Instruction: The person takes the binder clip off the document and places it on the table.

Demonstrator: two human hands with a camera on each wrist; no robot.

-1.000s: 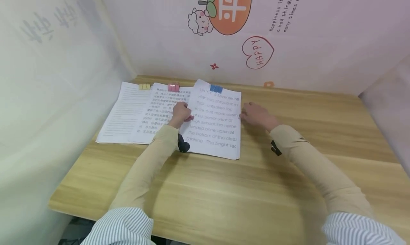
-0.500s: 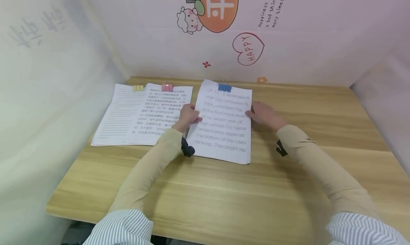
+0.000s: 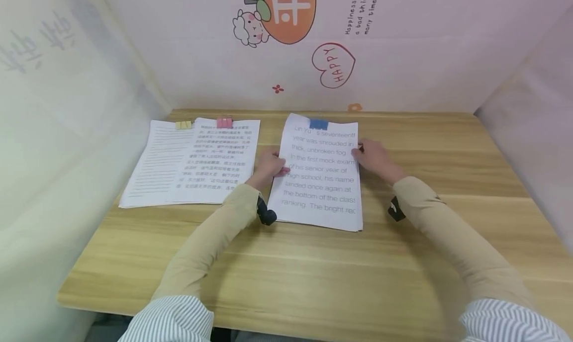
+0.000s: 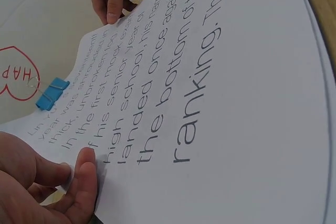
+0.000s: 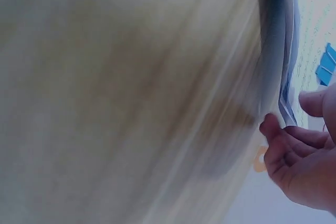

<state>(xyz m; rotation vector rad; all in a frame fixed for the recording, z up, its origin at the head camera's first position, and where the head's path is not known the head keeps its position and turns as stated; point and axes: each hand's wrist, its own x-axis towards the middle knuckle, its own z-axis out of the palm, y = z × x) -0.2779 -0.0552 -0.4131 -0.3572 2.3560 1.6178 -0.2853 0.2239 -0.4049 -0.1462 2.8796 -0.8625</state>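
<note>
A stack of printed papers (image 3: 320, 183) with large English text lies between my two hands, a blue binder clip (image 3: 319, 124) on its top edge. My left hand (image 3: 269, 165) pinches its left edge; in the left wrist view the thumb and fingers (image 4: 84, 182) meet around the paper's margin. On the opposite edge my right hand (image 3: 376, 158) grips the stack, thumb over the paper and other fingers below. The right wrist view shows that hand from the side, with the bent paper edge (image 5: 286, 103) at the fingertips.
To the left, a stack with Chinese text (image 3: 210, 168) and a pink binder clip (image 3: 225, 122) overlaps a lined stack (image 3: 149, 168) with a yellow binder clip (image 3: 183, 125). Behind the wooden table (image 3: 313, 272) rises a wall covering (image 3: 403, 58) with cartoon prints.
The blue-clipped stack has shifted right, away from the pink-clipped stack it overlapped, with both hands holding its sides. More of the Chinese text is uncovered. The head view has shifted slightly.
</note>
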